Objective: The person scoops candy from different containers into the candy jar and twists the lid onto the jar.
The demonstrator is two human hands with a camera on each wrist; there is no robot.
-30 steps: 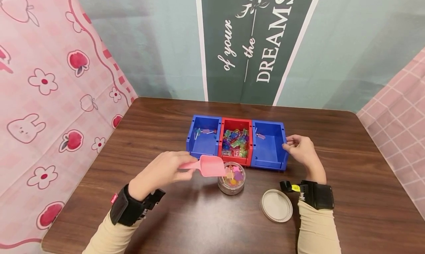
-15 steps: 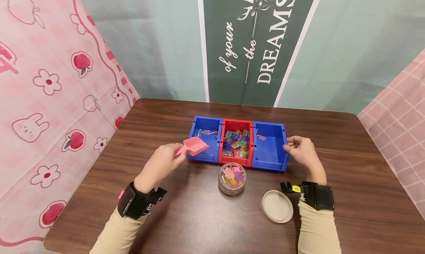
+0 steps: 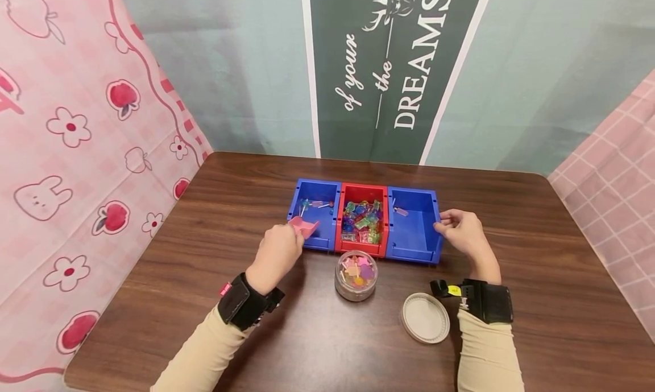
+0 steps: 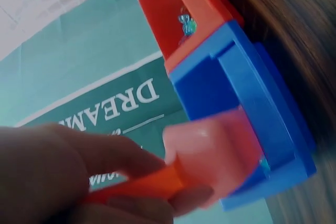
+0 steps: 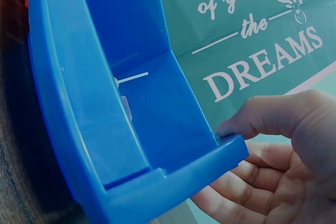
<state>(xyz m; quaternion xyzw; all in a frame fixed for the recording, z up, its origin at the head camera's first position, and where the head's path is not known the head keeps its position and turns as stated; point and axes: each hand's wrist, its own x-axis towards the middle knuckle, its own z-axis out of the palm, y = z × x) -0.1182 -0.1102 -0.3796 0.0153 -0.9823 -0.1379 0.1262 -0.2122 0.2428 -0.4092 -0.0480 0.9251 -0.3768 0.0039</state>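
My left hand (image 3: 276,254) grips the handle of a pink scoop (image 3: 304,227), tipped over the front of the left blue bin (image 3: 316,243). In the left wrist view the pink scoop (image 4: 202,150) reaches across that bin's opening. A few small lollipop-shaped pieces (image 3: 318,203) lie at the back of this bin. My right hand (image 3: 463,231) pinches the outer wall of the right blue bin (image 3: 417,227). The right wrist view shows its thumb on the rim and fingers beneath. One lollipop-shaped piece (image 3: 401,211) lies inside that bin.
Between the blue bins a red bin (image 3: 362,247) holds many colourful translucent pieces. In front stands a round clear jar (image 3: 356,290) of pastel pieces. A round lid (image 3: 426,318) lies to its right on the brown table (image 3: 348,346).
The scoop in my left hand has moved from above the jar leftward and back over the left blue bin, and has tipped. My right hand has stayed at the right bin.
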